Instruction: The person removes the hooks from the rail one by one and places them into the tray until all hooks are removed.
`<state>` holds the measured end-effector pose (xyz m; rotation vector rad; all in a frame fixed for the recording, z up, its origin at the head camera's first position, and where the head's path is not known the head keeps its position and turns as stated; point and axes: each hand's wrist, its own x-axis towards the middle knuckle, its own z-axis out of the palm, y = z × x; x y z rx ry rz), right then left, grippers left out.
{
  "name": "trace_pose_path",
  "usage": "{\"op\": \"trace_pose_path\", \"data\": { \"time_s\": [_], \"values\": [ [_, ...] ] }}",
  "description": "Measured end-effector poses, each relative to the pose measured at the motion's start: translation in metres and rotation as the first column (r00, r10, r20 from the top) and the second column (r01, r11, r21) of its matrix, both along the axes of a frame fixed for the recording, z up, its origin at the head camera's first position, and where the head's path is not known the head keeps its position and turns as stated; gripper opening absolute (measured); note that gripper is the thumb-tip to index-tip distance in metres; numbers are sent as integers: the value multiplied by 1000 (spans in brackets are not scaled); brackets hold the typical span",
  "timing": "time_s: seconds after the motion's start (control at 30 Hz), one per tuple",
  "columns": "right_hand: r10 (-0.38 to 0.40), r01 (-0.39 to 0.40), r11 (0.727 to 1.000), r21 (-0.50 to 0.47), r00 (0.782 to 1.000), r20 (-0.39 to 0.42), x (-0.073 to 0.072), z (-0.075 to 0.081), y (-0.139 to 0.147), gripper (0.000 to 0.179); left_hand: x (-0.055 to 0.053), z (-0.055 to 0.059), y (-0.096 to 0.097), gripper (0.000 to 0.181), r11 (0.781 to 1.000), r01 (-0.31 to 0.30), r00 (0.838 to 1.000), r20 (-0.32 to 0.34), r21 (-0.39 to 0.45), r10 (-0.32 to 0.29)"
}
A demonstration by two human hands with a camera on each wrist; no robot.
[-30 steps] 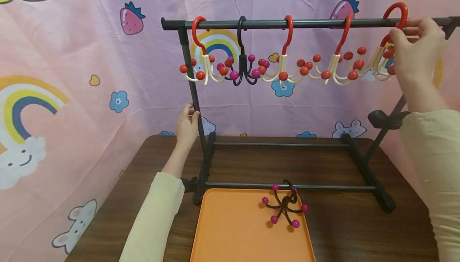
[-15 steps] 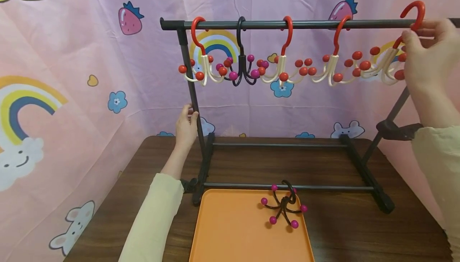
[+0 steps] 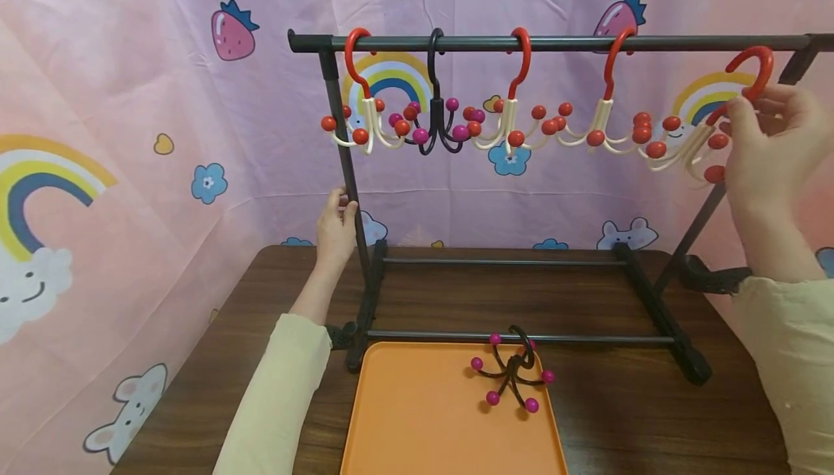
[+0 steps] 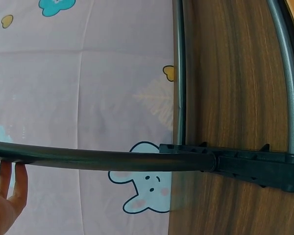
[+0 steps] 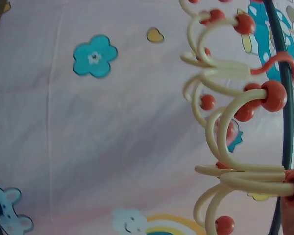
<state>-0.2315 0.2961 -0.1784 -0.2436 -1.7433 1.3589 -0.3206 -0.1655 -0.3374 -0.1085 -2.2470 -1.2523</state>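
Observation:
My right hand grips a cream multi-claw hanger by its red hook, just below the rail near its right end. Tilted, the hanger has its hook off the rail; its cream claws carry red balls. In the right wrist view this hanger is beside another cream one that hangs. My left hand holds the left post of a black rack, with fingertips against the tube in the left wrist view. Three red-and-cream hangers and a black one hang from the rail.
An orange tray lies on the dark wooden table in front of the rack. On its right edge rests a black claw hanger with magenta balls. A patterned cloth hangs behind.
My right hand has drawn the cream hanger rightward, lifted its hook off the rail and lowered it. The neighbouring hanger has swung. My left hand has stayed on the post.

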Motion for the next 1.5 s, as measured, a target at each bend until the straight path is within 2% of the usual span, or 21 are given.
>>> {"op": "trace_pose_path", "data": {
  "time_s": [0.07,0.17,0.37,0.6,0.73,0.97,1.07,1.3,1.5],
  "values": [
    [-41,41,999,33,999,-12,1,-7,-5,32,0,0,0,39,1000,3,1000,-1,-4,-3],
    [-62,63,996,61,998,-14,4,-17,-13,31,0,0,1,40,1000,1,1000,-3,-8,-1],
    [-6,7,999,39,1000,-3,11,-31,-27,29,0,0,2,42,1000,-3,1000,6,-10,3],
    [-20,21,990,141,1000,-8,13,-54,-38,25,-2,0,2,41,1000,-5,1000,9,-7,5],
    [2,3,985,170,1000,-27,10,-66,-50,23,-2,2,0,41,1000,-10,1000,11,-12,11],
    [66,-46,975,218,994,-89,9,-88,-68,24,-1,4,2,42,1000,10,1000,21,-25,-9],
    [126,-97,965,244,986,-105,10,-95,-79,26,-1,4,2,41,1000,3,1000,21,-14,-2],
    [233,-199,944,264,967,-106,14,-109,-103,23,-1,2,2,41,1000,-5,1000,9,-23,6],
    [301,-269,914,305,952,-62,14,-122,-126,19,1,2,2,39,1000,-11,1000,14,-13,11]
  ]
}}
